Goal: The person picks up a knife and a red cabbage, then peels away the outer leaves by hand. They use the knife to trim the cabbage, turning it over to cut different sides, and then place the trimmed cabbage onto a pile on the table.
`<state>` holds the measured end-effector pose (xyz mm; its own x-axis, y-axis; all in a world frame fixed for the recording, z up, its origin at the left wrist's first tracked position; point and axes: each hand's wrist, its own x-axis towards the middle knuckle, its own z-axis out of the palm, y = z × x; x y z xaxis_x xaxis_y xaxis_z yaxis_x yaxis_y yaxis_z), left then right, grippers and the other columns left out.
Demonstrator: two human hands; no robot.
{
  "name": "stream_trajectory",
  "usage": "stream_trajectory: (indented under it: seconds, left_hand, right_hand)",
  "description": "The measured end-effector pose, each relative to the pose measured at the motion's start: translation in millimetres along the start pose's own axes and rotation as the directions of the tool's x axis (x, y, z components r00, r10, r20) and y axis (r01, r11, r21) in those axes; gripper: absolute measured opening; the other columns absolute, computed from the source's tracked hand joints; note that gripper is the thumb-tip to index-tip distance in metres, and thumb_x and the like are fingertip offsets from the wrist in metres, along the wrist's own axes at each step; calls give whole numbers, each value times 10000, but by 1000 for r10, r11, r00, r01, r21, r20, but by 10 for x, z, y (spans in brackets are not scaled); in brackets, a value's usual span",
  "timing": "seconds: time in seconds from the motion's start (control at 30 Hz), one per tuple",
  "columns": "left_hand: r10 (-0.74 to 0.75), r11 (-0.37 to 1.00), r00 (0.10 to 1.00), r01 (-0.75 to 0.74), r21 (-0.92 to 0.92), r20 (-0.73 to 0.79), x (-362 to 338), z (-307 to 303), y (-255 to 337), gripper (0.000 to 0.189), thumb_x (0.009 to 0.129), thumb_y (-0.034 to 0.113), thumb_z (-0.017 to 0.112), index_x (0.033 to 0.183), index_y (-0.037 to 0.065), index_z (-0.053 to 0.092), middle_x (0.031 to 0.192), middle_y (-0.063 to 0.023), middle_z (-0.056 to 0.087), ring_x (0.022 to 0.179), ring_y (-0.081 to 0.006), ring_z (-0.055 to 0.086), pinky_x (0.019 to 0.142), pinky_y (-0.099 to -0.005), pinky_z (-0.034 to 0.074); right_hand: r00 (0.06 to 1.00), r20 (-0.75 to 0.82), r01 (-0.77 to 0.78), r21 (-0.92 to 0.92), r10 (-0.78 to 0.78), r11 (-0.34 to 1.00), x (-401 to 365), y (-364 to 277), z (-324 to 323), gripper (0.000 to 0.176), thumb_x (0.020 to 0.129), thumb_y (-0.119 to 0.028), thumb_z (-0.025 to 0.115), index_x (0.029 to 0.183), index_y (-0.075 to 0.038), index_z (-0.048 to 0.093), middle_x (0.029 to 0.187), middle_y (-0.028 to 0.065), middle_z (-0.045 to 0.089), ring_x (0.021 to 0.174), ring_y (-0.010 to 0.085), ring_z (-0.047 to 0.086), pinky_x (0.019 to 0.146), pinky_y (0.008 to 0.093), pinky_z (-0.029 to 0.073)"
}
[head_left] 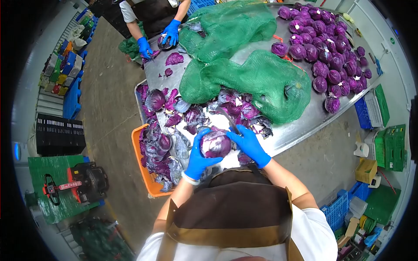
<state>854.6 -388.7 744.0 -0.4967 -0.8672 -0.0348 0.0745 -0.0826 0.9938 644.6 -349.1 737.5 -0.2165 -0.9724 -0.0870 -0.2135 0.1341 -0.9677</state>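
Note:
My left hand (pixel 199 157), in a blue glove, is wrapped around the left side of a red cabbage (pixel 216 145) held over the metal table. My right hand (pixel 250 145), gloved the same way, is closed on a knife (pixel 229 120) whose blade points up and away from me; the handle is mostly hidden. The fingers of that hand are close to the cabbage's right side. Loose purple cabbage leaves (pixel 194 116) lie around both hands. To the left, an orange crate (pixel 136 138) is heaped with trimmed leaves (pixel 156 150).
Green mesh sacks (pixel 248 80) cover the table's middle. Whole red cabbages (pixel 335 61) are piled at the far right. Across the table, a co-worker's blue-gloved hands (pixel 171 32) handle another cabbage (pixel 165 42). A pallet jack (pixel 87 182) stands left; plastic crates (pixel 394 148) stand right.

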Motion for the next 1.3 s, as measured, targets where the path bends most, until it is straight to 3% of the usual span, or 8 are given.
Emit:
stream_trajectory:
  seconds: [0.03, 0.13, 0.57, 0.77, 0.97, 1.07, 1.17, 1.3]
  left_hand:
    - [32, 994, 997, -24, 109, -76, -6, 47, -6, 1052, 576, 129, 920, 1459, 67, 353, 1374, -119, 473, 1271, -258, 485, 1086, -387, 398]
    - [177, 874, 960, -53, 483, -215, -7, 89, -1, 984, 595, 218, 924, 1412, 42, 404, 1254, -148, 493, 1179, -299, 518, 1029, -411, 428]
    - [214, 720, 952, -2, 693, -220, -29, 312, 298, 925, 588, 283, 903, 1352, 37, 444, 1170, -172, 501, 1073, -343, 551, 912, -420, 478]
    - [269, 660, 930, 10, 751, -249, -1, 345, 217, 887, 569, 269, 880, 1320, 50, 461, 1095, -160, 528, 1022, -348, 572, 832, -439, 493]
    - [228, 623, 966, -48, 781, -122, -24, 325, 215, 865, 573, 281, 876, 1307, 54, 479, 1145, -171, 531, 1043, -358, 576, 866, -427, 501]
    - [215, 799, 962, -75, 597, -166, -200, 508, 211, 890, 557, 205, 879, 1334, 52, 473, 1204, -158, 511, 1093, -332, 556, 960, -418, 459]
    - [331, 771, 921, -140, 621, -204, -43, 302, 162, 869, 561, 153, 876, 1321, 40, 470, 1233, -154, 506, 1168, -317, 514, 1024, -409, 411]
    - [475, 717, 864, -269, 643, -169, 36, 181, 165, 891, 584, 195, 910, 1334, 47, 453, 1310, -164, 468, 1232, -333, 480, 1067, -428, 384]
  right_hand:
    - [999, -16, 36, -162, -40, 986, -63, -206, -83, 406, 905, -308, 663, 1225, -65, 605, 1018, 167, 684, 899, 318, 672, 788, 422, 521]
    - [863, 95, 497, -328, -495, 803, -318, -394, -120, 454, 927, -224, 618, 1360, -114, 534, 1037, 165, 677, 880, 343, 670, 732, 420, 525]
    - [954, 216, 300, -691, -208, 658, -467, -498, 8, 647, 847, -54, 541, 1468, -207, 444, 987, 104, 650, 759, 270, 659, 618, 386, 526]
    - [912, 25, 354, -552, -409, 755, -290, -333, 221, 608, 845, -43, 570, 1429, -195, 497, 969, 109, 666, 783, 280, 664, 625, 382, 528]
    - [973, 7, 187, -603, -229, 776, -49, -287, 181, 420, 862, -135, 563, 1279, -85, 564, 992, 158, 652, 833, 339, 664, 676, 438, 533]
    - [998, -21, 49, -380, -61, 924, 274, 261, -37, 260, 958, -209, 523, 1130, -42, 625, 1031, 215, 668, 901, 392, 648, 761, 458, 525]
    - [997, 7, -67, -266, 71, 962, 207, 213, -24, 292, 991, -239, 510, 1161, -31, 625, 1034, 214, 680, 908, 364, 668, 777, 428, 528]
    - [985, -112, 117, -104, -128, 988, 297, 226, -12, 457, 961, -308, 609, 1312, -27, 529, 1038, 141, 711, 931, 290, 683, 842, 408, 518]
